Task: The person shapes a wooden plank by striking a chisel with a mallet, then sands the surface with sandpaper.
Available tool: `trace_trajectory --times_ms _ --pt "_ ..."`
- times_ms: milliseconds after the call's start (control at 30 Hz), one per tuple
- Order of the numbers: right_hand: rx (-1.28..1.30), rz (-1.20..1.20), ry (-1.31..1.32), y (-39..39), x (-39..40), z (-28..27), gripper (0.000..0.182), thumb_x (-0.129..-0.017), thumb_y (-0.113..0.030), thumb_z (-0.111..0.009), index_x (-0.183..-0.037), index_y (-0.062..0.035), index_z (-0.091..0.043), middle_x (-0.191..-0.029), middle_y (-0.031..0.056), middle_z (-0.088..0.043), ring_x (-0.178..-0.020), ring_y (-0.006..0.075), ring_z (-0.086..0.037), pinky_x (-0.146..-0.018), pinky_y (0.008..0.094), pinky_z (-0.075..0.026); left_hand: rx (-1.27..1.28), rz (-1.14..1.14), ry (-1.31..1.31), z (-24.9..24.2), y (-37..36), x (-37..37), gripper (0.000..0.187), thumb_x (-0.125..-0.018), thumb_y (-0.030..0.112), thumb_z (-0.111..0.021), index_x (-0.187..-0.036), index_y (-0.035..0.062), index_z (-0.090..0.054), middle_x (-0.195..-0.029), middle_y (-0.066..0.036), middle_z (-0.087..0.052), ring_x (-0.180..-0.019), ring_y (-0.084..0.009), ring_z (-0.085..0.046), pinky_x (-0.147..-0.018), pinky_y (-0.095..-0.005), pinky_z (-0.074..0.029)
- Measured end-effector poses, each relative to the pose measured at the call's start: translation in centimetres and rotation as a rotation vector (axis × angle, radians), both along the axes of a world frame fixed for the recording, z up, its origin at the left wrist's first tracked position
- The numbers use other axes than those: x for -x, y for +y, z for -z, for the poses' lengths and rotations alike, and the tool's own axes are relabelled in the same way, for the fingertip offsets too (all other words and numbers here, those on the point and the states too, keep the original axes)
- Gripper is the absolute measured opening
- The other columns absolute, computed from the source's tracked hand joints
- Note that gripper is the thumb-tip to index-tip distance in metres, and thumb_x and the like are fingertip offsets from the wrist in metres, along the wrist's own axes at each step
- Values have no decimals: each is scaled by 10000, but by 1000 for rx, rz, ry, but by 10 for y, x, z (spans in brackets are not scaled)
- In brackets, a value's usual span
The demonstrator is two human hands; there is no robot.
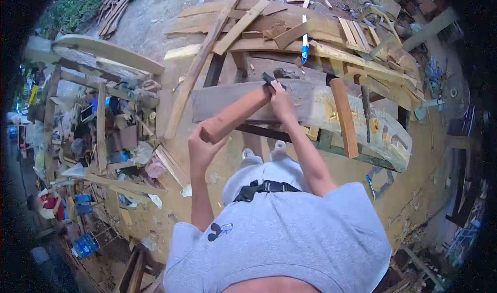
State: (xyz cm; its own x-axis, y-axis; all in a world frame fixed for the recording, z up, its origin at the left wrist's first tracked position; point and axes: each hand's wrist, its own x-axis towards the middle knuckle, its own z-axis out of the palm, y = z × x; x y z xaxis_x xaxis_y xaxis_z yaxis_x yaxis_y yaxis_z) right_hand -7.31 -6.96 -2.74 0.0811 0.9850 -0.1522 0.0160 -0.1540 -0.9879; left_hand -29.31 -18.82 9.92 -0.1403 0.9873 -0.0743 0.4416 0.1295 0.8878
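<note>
A reddish wooden block [238, 114] slants up to the right in front of me, over the near side of a grey plank bench [305, 100]. My left hand [202, 149] is closed around its lower left end. At the upper right end, my right hand [280, 100] is closed on a small black tool [267, 78] that sits against the block's end. The tool's exact kind is hard to make out, as fingers cover part of it. A second reddish wooden block [344, 118] lies across the bench to the right of my right hand.
Long boards [207, 60] and offcuts are piled beyond the bench. A blue-and-white strip [305, 47] lies among them. To the left stands a wooden frame [101, 127] amid clutter. A blue water jug [85, 245] and a person in red [50, 202] are at lower left.
</note>
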Motion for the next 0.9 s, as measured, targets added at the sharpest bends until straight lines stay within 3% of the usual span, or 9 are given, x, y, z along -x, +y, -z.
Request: trace_trajectory --times_ms 67,167,333,533,600,733,800,833,900 --pt "198 13 -94 -24 37 -11 217 -839 -104 -349 -946 -18 -516 -922 188 -567 -831 315 -563 -695 412 -434 -134 58 65 -12 7 -6 489 -580 125 -753 -1007 11 -543 -819 -89 -620 -756 -145 -594 -643 -285 -475" --pt "-575 -176 -530 -97 93 -116 314 -730 -17 -454 -1036 -23 -521 -1084 159 -538 -979 305 -533 -798 378 -451 -95 30 131 -8 8 -8 473 -582 128 -750 -990 7 -543 -783 -112 -619 -729 -158 -605 -624 -285 -479" --pt "-105 -244 -889 -43 63 -85 167 -746 -98 -475 -899 -50 -522 -828 124 -571 -704 275 -595 -590 398 -489 -38 28 202 -25 5 -20 456 -580 138 -746 -964 6 -538 -799 -140 -617 -754 -220 -622 -638 -298 -484" --pt "-609 -312 -732 -123 92 -154 356 -729 -10 -438 -1070 -80 -514 -1088 129 -535 -1005 278 -530 -763 375 -478 -430 158 495 30 -7 0 441 -607 123 -721 -993 14 -536 -904 -163 -605 -844 -253 -605 -692 -336 -476" --pt "-512 -372 -640 -102 81 -120 345 -740 -13 -430 -1068 -82 -510 -1062 142 -539 -979 277 -541 -750 382 -480 62 38 -47 33 -1 -1 453 -610 139 -722 -1006 18 -538 -923 -173 -598 -876 -265 -591 -724 -340 -463" --pt "4 -435 -734 -58 59 -135 388 -763 -35 -421 -1129 -136 -504 -1093 183 -526 -1044 280 -502 -800 382 -463 -55 26 204 -5 4 -20 468 -606 160 -733 -1006 18 -537 -910 -172 -599 -870 -273 -590 -724 -338 -461" --pt "-587 -294 -714 -103 83 -127 379 -766 -25 -423 -1122 -128 -503 -1069 174 -536 -1002 290 -526 -791 389 -466 -160 121 264 15 5 -14 506 -595 164 -744 -1024 8 -526 -902 -170 -598 -868 -265 -587 -738 -333 -457" --pt "-637 -301 -635 -119 88 -160 371 -754 0 -432 -1098 -111 -511 -1028 168 -544 -934 297 -554 -757 400 -471 -617 266 1013 43 -3 1 519 -590 163 -748 -1025 1 -515 -892 -156 -599 -844 -243 -592 -727 -320 -461" --pt "-499 -281 -690 -94 76 -123 347 -762 -24 -428 -1088 -105 -516 -999 173 -550 -914 302 -557 -740 401 -471 -280 169 554 1 5 -14 510 -594 155 -746 -1020 -4 -514 -895 -151 -599 -839 -230 -592 -725 -311 -462"
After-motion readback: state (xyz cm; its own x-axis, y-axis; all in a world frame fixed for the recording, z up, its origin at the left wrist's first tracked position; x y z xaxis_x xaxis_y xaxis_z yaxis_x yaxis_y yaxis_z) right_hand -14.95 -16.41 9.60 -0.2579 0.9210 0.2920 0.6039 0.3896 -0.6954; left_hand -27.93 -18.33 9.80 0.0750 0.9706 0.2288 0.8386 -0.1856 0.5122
